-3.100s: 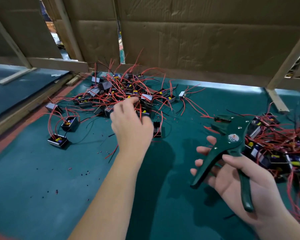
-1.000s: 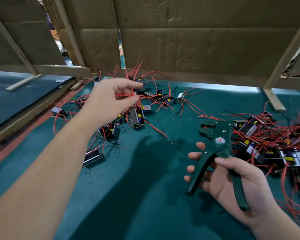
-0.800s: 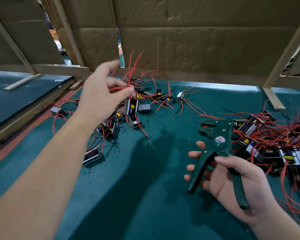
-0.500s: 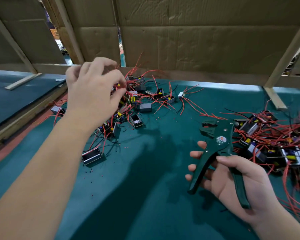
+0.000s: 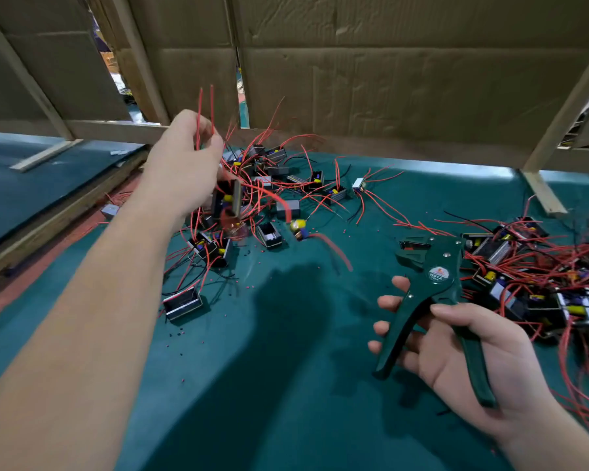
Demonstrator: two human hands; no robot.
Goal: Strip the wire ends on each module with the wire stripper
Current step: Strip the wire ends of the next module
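pinches a pair of red wires (image 5: pixel 204 110) in the left hand (image 5: pixel 184 164), left of centre in the upper half, and lets the module (image 5: pixel 230 198) dangle just below the palm, blurred as if swinging. likely holds it by the leads to get it clear of the tangled pile (image 5: pixel 286 185) on the green bench (image 5: pixel 286 419), and to point the wire ends straight up where nothing else crowds them. grip here clenched on the wires, between thumb and curled fingertips. stretches the forearm long from the lower left corner, with the wrist bent a little downward.

cradles the wire stripper (image 5: pixel 436 294) in the right hand (image 5: pixel 456 355), lower right, above the bench and apart from the raised wires. wraps the thumb over one handle and the fingers under the other, grasping loosely. holds the handles spread and the tool's mouth agape toward the upper left, seemingly ready to take the ends. turns the palm upward and sets the wrist low.

shows a second heap (image 5: pixel 541 290) of modules at the right edge, just beyond the stripper's head. cannot tell the stripped heap from the unstripped. also shows specks of insulation (image 5: pixel 184 331) on the bench near a lone module (image 5: pixel 183 302), and cardboard walls (image 5: pixel 388 79) across the top.
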